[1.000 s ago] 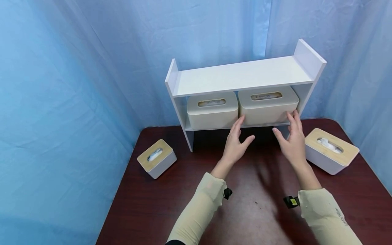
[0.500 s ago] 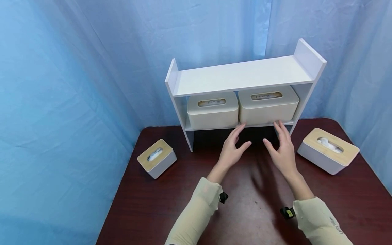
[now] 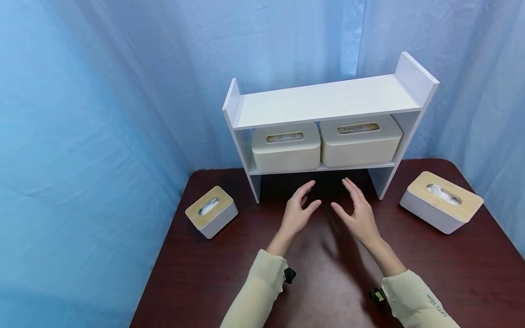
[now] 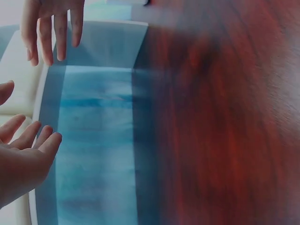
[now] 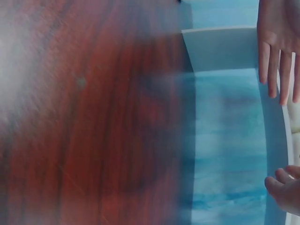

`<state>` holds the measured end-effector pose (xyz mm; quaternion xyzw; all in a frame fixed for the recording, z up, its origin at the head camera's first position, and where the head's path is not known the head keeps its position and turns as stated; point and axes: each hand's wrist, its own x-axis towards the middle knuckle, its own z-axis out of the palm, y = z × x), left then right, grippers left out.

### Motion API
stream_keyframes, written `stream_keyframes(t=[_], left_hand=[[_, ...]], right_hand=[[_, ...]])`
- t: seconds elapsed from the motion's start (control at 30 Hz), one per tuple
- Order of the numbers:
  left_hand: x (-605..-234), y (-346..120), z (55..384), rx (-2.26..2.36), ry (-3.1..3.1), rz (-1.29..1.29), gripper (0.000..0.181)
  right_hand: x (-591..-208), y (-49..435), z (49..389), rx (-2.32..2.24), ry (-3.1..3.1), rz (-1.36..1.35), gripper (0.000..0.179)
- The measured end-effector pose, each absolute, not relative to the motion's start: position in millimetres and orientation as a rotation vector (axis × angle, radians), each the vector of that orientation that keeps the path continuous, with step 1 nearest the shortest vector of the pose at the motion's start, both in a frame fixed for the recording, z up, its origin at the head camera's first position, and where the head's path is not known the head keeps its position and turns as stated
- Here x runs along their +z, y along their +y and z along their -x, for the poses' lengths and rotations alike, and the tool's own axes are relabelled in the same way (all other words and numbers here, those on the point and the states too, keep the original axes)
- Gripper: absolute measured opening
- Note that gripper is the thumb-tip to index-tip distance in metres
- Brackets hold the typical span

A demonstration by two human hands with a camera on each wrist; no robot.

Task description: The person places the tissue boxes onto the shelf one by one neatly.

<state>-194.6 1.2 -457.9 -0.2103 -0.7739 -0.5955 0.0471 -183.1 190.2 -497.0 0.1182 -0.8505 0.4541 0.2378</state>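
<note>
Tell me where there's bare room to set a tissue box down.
Free: the upper shelf, between its raised end panels; the tabletop, between the smaller wood-lidded tissue box and the left sleeve. Crowded: the lower shelf, nearly filled side to side by two cream tissue boxes.

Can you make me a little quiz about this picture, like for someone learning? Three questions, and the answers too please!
1. How many boxes sit inside the shelf?

2. True or false: the left hand and the right hand both hold nothing.

3. The small box left of the shelf has a top that is:
a) blue
b) wood-coloured
c) black

Key:
1. Two
2. True
3. b
</note>
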Motion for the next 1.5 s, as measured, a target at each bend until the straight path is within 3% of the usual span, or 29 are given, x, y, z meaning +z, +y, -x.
stream_keyframes(t=[0.6,1.03,1.5], left_hand=[[-480.7,-59.4,179.9,-1.938,-2.254,0.329,0.048],[-513.5,-127.2,198.0,-1.687,-2.130,0.051,0.045],[-517.8,-200.6,193.4,-1.253,-2.062,-0.207,0.046]], right_hand=[[-516.4,160.1,180.3,1.327,-2.452,-0.432,0.065],[-521.3,147.8,181.8,1.327,-2.479,-0.477,0.064],[-525.4,140.7,182.8,1.375,-2.503,-0.506,0.064]])
